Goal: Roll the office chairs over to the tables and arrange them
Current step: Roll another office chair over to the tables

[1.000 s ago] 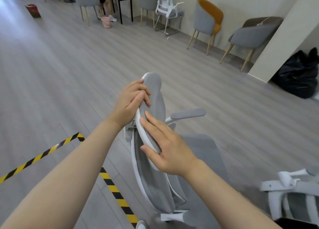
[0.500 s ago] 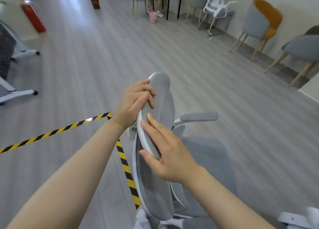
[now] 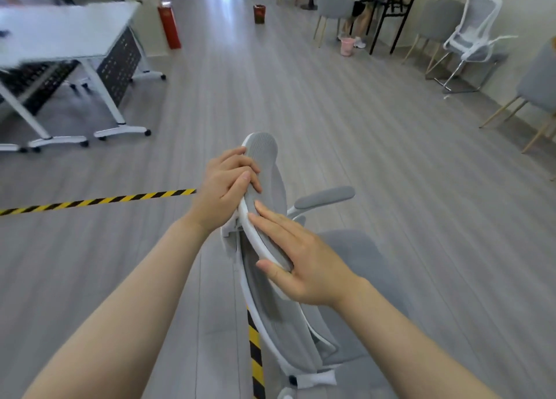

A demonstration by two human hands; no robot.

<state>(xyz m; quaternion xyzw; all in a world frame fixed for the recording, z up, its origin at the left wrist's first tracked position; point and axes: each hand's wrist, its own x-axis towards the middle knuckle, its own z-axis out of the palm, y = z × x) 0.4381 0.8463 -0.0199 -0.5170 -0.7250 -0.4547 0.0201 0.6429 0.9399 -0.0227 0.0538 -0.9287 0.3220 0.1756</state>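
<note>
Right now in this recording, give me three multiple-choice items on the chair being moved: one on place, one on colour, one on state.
1. Where does the white table on castors stand?
A. upper left
B. lower right
C. behind the seat

2. What colours is the floor tape?
A. red and white
B. yellow and black
C. blue

3. How does the left hand meet the grey mesh headrest of the grey and white office chair?
A. hovering clear
B. flat on the armrest
C. fingers curled over its edge

Key: 1 A, it sits at the frame's upper left; 2 B, the stripes show it; 3 C, while the right hand lies flatter on the headrest.
</note>
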